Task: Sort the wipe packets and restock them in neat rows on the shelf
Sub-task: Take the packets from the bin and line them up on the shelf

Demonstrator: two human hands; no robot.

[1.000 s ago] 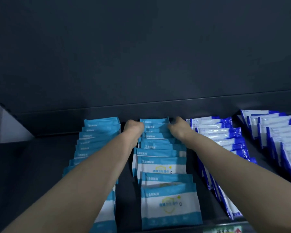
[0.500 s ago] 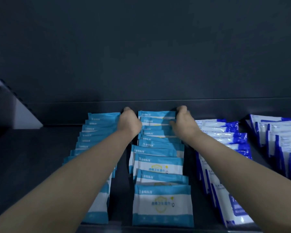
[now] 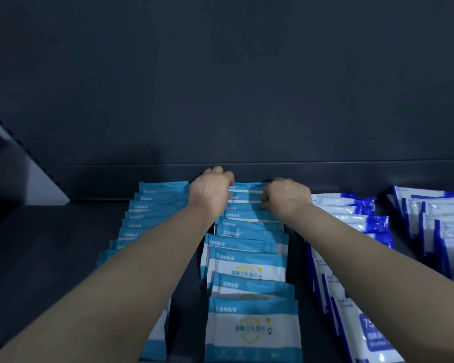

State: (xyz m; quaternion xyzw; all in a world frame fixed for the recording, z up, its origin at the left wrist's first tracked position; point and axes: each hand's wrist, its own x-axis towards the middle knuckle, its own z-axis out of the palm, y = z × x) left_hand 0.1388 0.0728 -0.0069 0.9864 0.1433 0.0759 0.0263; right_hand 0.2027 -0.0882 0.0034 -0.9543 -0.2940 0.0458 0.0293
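Several light-blue and white wipe packets stand in a middle row (image 3: 247, 260) on a dark shelf (image 3: 50, 244), running from the front edge to the back wall. My left hand (image 3: 211, 191) grips the left side of the rearmost packets of that row, fingers curled over their top edge. My right hand (image 3: 286, 197) pinches the right side of the same packets. A second light-blue row (image 3: 144, 218) stands to the left, partly hidden by my left forearm.
Two rows of dark-blue and white packets stand to the right, a nearer row (image 3: 351, 231) and a far-right row (image 3: 435, 221). The shelf's dark back wall (image 3: 247, 100) rises just behind my hands. A slanted bracket (image 3: 19, 169) borders the left end.
Both hands have shifted back toward the rear wall along the middle row and closed in on the rearmost packets. The camera has tilted so the rows sit lower and nearer.
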